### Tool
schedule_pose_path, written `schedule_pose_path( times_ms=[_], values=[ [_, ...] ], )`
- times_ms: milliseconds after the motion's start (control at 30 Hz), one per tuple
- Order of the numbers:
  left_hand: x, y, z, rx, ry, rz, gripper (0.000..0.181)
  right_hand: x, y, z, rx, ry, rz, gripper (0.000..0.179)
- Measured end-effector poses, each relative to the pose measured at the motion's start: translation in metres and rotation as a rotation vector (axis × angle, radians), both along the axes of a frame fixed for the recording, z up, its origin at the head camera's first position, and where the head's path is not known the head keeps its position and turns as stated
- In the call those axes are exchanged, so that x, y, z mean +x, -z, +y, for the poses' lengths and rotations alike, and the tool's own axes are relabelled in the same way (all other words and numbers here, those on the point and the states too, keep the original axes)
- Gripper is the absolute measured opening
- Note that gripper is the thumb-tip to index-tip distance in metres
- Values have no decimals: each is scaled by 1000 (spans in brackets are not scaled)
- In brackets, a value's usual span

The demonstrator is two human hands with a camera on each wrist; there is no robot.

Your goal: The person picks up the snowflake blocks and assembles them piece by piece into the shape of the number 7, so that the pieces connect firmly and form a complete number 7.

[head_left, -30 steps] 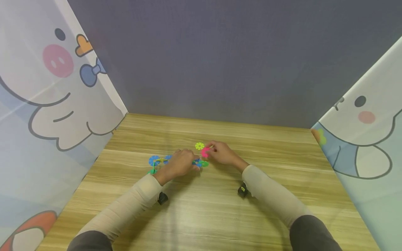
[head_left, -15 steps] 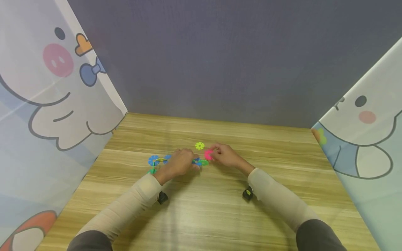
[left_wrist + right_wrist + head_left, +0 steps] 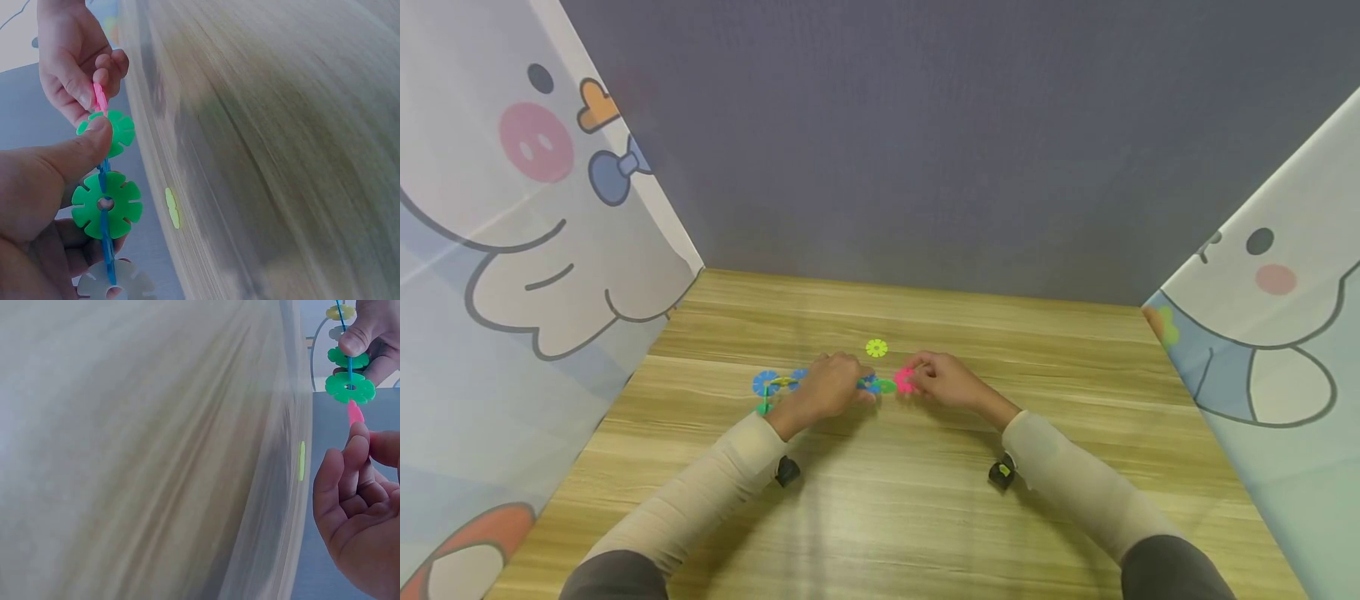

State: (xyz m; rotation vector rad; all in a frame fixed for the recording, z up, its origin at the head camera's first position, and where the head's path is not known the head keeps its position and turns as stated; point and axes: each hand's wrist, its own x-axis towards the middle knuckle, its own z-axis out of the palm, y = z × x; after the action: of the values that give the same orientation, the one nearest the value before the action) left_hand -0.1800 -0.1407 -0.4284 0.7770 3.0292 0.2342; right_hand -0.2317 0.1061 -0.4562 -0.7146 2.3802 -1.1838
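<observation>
A chain of slotted snowflake discs in blue, yellow and green runs under my left hand (image 3: pixel 831 387), its left end showing at a blue disc (image 3: pixel 765 383). That hand grips the chain close to its right end, with the thumb against the discs in the left wrist view. The end piece is a green disc (image 3: pixel 364 391), standing at right angles to the blue one beside it. My right hand (image 3: pixel 951 383) pinches a pink disc (image 3: pixel 903 381) between thumb and fingertips. In both wrist views the pink edge is right at the green disc's rim.
A loose yellow-green disc (image 3: pixel 876 348) lies flat on the wooden table (image 3: pixel 880 517), just beyond the hands. A grey panel (image 3: pixel 895 150) closes the back, and cartoon-printed panels stand at both sides. Black cameras hang below both wrists.
My right hand has moved right and slightly toward me with the pink disc, from beside the yellow-green disc to level with the chain's green end. My left hand stays nearly still.
</observation>
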Motion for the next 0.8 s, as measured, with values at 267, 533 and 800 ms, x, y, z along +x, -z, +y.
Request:
schedule_pose_path(
  times_ms=[267, 533, 800],
  values=[
    [0, 0, 0, 4, -19, -1, 50, 4, 3, 3, -57, 6, -64, 21],
    [0, -1, 0, 7, -15, -6, 51, 3, 8, 6, -93, -6, -93, 22],
    [0, 0, 1, 44, 24, 6, 53, 3, 10, 5, -147, -19, -152, 26]
  ],
)
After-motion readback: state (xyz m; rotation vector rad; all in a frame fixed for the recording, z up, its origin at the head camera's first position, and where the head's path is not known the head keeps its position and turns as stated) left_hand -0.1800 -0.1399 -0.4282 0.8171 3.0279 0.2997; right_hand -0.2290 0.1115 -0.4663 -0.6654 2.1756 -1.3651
